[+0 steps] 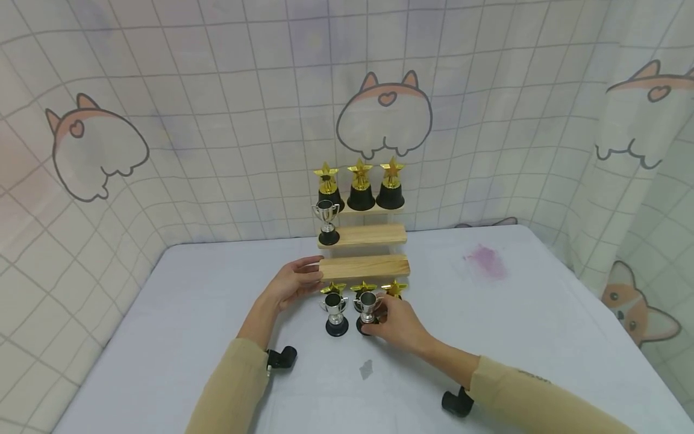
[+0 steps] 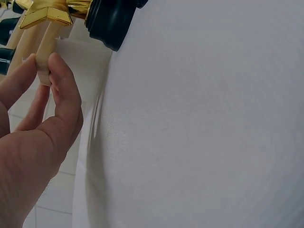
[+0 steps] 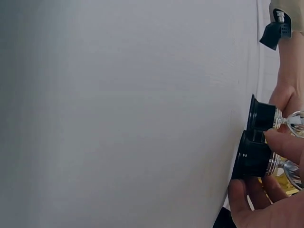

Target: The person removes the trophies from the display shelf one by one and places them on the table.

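My left hand [image 1: 293,283] pinches the left end of the lowest board of a wooden step rack [image 1: 364,267]; the left wrist view shows thumb and fingers on either side of the board end [image 2: 43,66]. On the white table, my right hand [image 1: 402,324] holds a small silver trophy cup [image 1: 368,303], its fingers around the black base [image 3: 256,160]. Just left of it stands a matching silver trophy cup [image 1: 336,324], upright. Behind these cups are three gold star trophies [image 1: 394,288], partly hidden, in front of the lowest board.
Three gold star trophies with black bases [image 1: 360,190] stand on the top board. One silver cup [image 1: 328,223] stands at the left end of the middle board [image 1: 374,234]. A grid-patterned curtain [image 1: 244,150] hangs behind the table [image 1: 206,301].
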`<state>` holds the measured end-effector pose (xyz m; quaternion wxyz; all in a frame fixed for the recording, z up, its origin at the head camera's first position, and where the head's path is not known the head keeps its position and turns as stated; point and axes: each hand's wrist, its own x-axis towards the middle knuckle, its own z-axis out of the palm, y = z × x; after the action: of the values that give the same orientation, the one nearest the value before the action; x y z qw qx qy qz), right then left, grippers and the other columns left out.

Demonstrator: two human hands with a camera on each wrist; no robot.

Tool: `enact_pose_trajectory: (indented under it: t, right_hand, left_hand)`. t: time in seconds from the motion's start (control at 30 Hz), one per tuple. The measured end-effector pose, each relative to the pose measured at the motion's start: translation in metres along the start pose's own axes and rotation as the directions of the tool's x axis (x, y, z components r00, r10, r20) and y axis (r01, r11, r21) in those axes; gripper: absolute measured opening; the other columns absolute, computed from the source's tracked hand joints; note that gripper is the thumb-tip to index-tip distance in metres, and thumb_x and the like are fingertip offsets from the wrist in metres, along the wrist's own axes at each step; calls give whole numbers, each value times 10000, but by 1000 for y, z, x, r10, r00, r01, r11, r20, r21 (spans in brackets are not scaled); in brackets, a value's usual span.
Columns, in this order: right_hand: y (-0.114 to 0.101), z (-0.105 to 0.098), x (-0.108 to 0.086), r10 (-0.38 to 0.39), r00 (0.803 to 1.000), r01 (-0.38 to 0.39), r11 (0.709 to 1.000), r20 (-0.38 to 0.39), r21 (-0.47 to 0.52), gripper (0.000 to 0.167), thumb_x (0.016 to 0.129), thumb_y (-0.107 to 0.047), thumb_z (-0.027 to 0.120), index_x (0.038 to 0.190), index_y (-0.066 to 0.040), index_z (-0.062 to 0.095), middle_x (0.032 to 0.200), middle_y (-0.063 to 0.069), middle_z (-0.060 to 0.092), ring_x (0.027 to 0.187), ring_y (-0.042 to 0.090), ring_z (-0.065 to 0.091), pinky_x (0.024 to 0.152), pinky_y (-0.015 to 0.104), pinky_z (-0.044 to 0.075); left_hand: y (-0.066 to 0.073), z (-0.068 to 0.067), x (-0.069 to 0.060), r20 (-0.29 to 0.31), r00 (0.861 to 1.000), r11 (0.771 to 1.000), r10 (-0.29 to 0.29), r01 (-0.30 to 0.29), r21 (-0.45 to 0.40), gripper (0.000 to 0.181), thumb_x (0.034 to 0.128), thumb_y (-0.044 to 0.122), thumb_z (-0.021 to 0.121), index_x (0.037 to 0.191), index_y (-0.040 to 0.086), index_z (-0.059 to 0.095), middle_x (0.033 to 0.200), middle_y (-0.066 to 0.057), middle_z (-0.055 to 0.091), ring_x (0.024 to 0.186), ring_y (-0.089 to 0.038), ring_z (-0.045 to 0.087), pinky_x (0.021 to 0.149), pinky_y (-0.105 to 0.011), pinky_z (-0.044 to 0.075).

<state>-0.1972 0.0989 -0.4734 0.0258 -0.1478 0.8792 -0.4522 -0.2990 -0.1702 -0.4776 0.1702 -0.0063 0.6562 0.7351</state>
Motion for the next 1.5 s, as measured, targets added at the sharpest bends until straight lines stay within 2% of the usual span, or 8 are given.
enact_pose_trajectory:
  t: [0.23, 0.47, 0.67, 0.87, 1.03, 1.17, 1.4, 1.5]
  right_hand:
    - [3, -1, -1, -23, 1000, 23, 998, 1, 54, 337, 781, -11, 861, 1057, -27, 669, 935, 26, 686, 893, 205, 697, 784, 293, 608]
    - [6, 0, 2, -38, 999, 39, 999, -8, 35, 315, 776, -21, 865, 1023, -49, 671, 916, 14, 701, 862, 186, 693, 760, 261, 590]
    - [6, -3, 1, -40, 999, 41, 998, -8, 50, 334, 771, -15, 867, 1046, -49, 680, 933, 27, 711, 888, 211, 703, 788, 316, 612]
    - [4, -13, -2, -57, 998, 56, 995, 9, 80, 327, 786, -5, 854, 1064, -59, 691, 987, 57, 717, 943, 261, 701, 857, 398, 610]
    - [3, -23, -5, -45, 999, 43, 995, 20, 88, 311, 802, -7, 853, 1065, -31, 687, 1031, 82, 708, 984, 276, 692, 865, 333, 606]
    - [1, -31, -10, -68, 997, 65, 994, 28, 90, 310, 805, 9, 841, 1069, -2, 678, 1045, 119, 696, 986, 285, 676, 840, 290, 606]
    - [-4, -46, -15, -116, 993, 112, 989, 37, 97, 288, 821, 17, 819, 1072, 22, 678, 1053, 161, 686, 984, 333, 664, 858, 391, 611]
    - [-5, -53, -15, -132, 991, 129, 990, 39, 63, 276, 829, 12, 823, 1065, 14, 679, 1033, 145, 690, 961, 321, 667, 831, 365, 615]
  left_hand:
    - [1, 1, 0, 3, 1000, 1000, -3, 3, 2, 571, 974, -42, 652, 1509, -10, 456, 1420, -250, 505, 1132, -298, 620, 931, -352, 590]
    - [1, 1, -1, -2, 1000, 1000, -9, 9, 5, 564, 969, -42, 657, 1501, 8, 475, 1420, -235, 516, 1152, -308, 614, 933, -354, 589]
    - [-1, 0, 1, -2, 1000, 1000, -3, 3, -9, 564, 963, -46, 663, 1494, 2, 481, 1411, -242, 520, 1134, -305, 626, 930, -357, 592]
    - [-1, 0, 0, 1, 1000, 1000, -4, 4, -16, 570, 963, -49, 661, 1499, -8, 470, 1412, -248, 512, 1138, -307, 621, 936, -355, 589]
    - [0, 0, 1, -3, 1000, 1000, -8, 7, -26, 563, 958, -56, 665, 1489, 4, 487, 1403, -237, 523, 1136, -308, 625, 935, -363, 590]
    - [0, 0, 1, -2, 1000, 1000, -5, 5, -18, 565, 958, -48, 670, 1490, 2, 487, 1408, -242, 521, 1142, -312, 625, 942, -369, 587]
    - [0, 0, -1, -12, 1000, 1000, -5, 5, -16, 559, 966, -46, 661, 1494, 7, 484, 1415, -235, 518, 1161, -314, 610, 944, -361, 585]
    - [0, 0, -1, -12, 1000, 1000, -4, 4, -15, 559, 969, -46, 659, 1496, 2, 479, 1417, -238, 516, 1162, -315, 608, 942, -359, 586]
